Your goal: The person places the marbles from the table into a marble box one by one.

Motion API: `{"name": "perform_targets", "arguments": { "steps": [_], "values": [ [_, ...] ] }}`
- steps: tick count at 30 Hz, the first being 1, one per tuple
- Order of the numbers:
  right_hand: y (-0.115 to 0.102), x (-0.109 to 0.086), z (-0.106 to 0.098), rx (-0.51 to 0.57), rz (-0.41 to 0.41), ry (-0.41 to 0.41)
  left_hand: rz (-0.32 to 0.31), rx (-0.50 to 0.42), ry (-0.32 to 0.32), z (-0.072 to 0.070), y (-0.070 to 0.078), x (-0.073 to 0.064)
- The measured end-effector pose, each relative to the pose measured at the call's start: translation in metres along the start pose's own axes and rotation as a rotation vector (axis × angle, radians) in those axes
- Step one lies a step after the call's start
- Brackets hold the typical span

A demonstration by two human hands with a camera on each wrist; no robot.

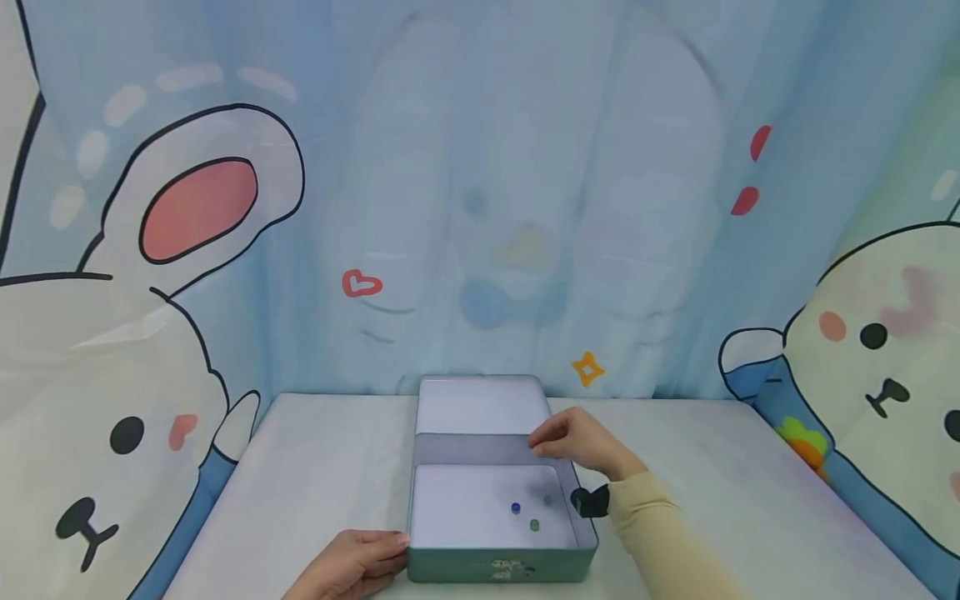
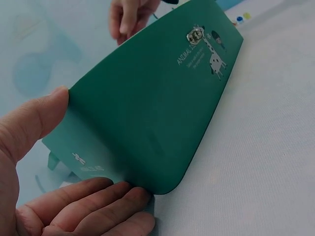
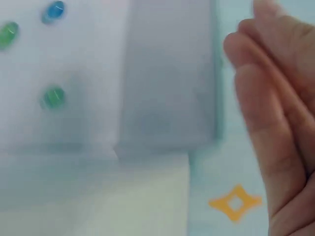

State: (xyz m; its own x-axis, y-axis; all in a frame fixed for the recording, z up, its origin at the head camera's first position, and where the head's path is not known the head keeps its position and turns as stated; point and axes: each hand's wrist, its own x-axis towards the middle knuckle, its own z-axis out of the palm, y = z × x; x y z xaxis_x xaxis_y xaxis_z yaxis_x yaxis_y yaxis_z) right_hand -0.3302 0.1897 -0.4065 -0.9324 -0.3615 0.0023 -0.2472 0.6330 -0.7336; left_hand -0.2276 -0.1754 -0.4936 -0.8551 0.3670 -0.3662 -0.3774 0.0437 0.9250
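Observation:
A green tin box (image 1: 498,565) with a pale inside stands on the table, its lid (image 1: 480,404) raised at the back. Inside lie a blue marble (image 1: 515,507) and two green marbles (image 1: 534,525), one fainter near the right wall. My left hand (image 1: 352,562) holds the box at its front left corner, thumb at the rim (image 2: 69,93) and fingers along the lower edge. Over the back right of the box is my right hand (image 1: 577,442), fingertips drawn together. Whether something small sits between those fingertips (image 3: 248,81) I cannot tell.
A white cloth (image 1: 322,467) covers the table around the box. Behind it hangs a light blue curtain (image 1: 480,208) printed with cartoon animals. A black device (image 1: 590,502) is strapped on my right wrist, close to the box's right wall.

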Motion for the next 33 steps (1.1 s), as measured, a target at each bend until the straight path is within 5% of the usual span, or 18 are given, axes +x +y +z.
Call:
{"name": "perform_targets", "arguments": {
  "steps": [7, 12, 22, 33],
  "values": [
    [0.034, -0.038, -0.060, 0.064, 0.080, 0.120, -0.001, -0.001, -0.025, -0.002, 0.000, 0.001],
    [0.065, -0.062, -0.078, 0.050, 0.193, 0.158, -0.018, 0.020, -0.013, -0.002, 0.000, 0.000],
    [0.122, -0.076, -0.044, 0.061, 0.410, 0.161, -0.014, 0.065, -0.034, -0.001, -0.002, -0.002],
    [0.123, -0.062, -0.026, -0.132, 0.354, 0.148, -0.005, 0.084, -0.020, -0.002, -0.001, -0.001]
  ]
}}
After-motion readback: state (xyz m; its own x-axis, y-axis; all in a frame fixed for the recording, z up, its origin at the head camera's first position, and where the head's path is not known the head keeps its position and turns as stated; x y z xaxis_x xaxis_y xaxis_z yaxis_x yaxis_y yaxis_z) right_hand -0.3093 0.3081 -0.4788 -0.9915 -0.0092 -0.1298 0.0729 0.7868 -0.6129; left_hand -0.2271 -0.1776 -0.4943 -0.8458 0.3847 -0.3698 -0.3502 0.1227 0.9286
